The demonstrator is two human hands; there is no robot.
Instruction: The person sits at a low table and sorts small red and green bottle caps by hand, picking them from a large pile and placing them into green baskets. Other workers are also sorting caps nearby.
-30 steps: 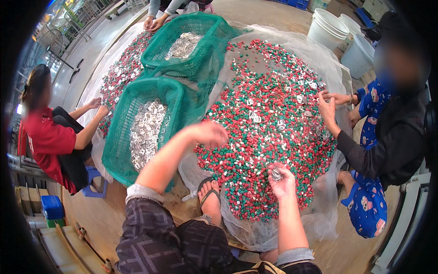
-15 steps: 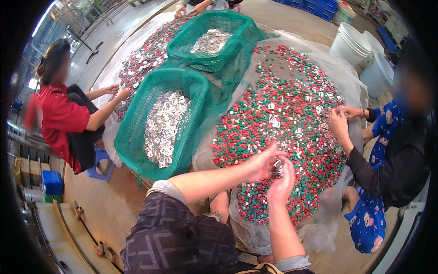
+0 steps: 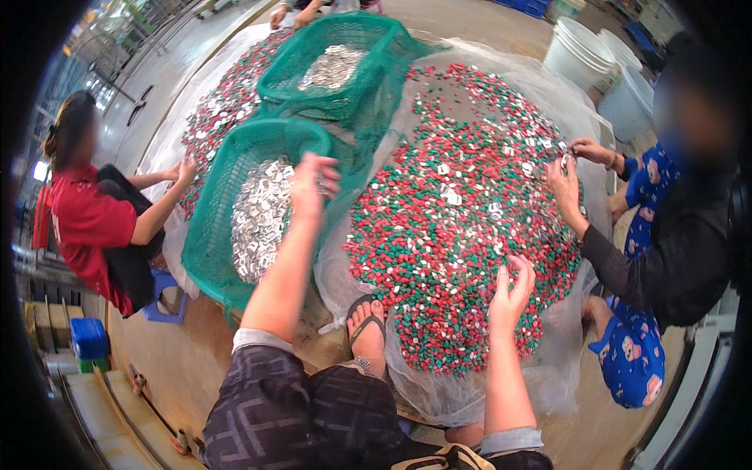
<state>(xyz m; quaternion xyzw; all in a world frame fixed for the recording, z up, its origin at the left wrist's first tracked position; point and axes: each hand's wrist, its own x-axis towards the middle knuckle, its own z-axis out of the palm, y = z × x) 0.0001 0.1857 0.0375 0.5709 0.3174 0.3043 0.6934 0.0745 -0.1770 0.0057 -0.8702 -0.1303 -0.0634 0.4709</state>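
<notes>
My left hand [image 3: 314,188] is over the right rim of the near green mesh basket [image 3: 205,196]. Its fingers are curled and slightly blurred, with a bit of silvery metal showing between them. Small silver ring-like metal pieces [image 3: 262,219] lie heaped in that basket. Lower right, my right hand [image 3: 511,294] hovers above a spread of red and green pebble-like bits [image 3: 439,258], thumb and fingers apart, nothing visible in it. Loose silver pieces [image 3: 450,196] are scattered among the bits.
A second green basket [image 3: 270,92] with silver pieces stands behind. One co-worker in red sits left; another at right has both hands [image 3: 562,176] at the pile's edge. Far off, a third person's hands [image 3: 301,14] show. White buckets [image 3: 578,51] stand back right.
My hands were together over the pile with silver metal pieces between them. Now they are apart: the left has swung left to the near basket, and the right has moved slightly right.
</notes>
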